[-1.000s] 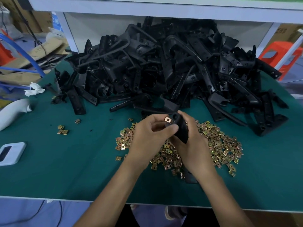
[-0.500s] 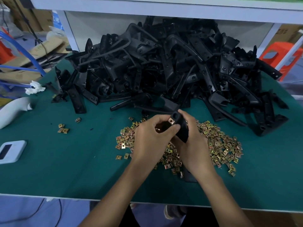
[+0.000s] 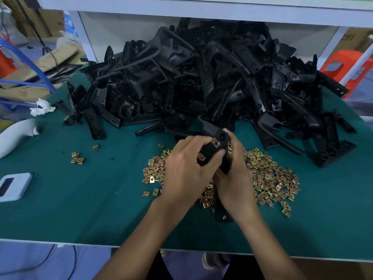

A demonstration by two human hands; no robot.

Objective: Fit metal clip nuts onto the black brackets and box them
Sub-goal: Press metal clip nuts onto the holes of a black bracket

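Observation:
Both hands hold one black bracket [image 3: 222, 150] above a pile of brass-coloured clip nuts [image 3: 270, 178] on the green table. My right hand [image 3: 235, 178] grips the bracket's body from the right. My left hand [image 3: 185, 170] wraps its upper end, thumb pressing beside a clip nut [image 3: 215, 142] seated near the bracket's top. A second clip nut [image 3: 201, 157] shows lower on the bracket, between my left fingers. The bracket's lower end [image 3: 223, 216] sticks out below my right wrist. A big heap of black brackets [image 3: 201, 77] fills the back of the table.
A few stray clip nuts [image 3: 77, 157] lie at the left. A white device [image 3: 13, 185] and a white curved part [image 3: 16, 134] sit at the table's left edge. A shelf frame [image 3: 201, 9] spans above the heap. An orange stool [image 3: 343, 65] stands at the far right.
The bracket has been turned and tilted so that a second clip nut shows lower down. My left hand has slid round its upper end. Both hands have risen slightly.

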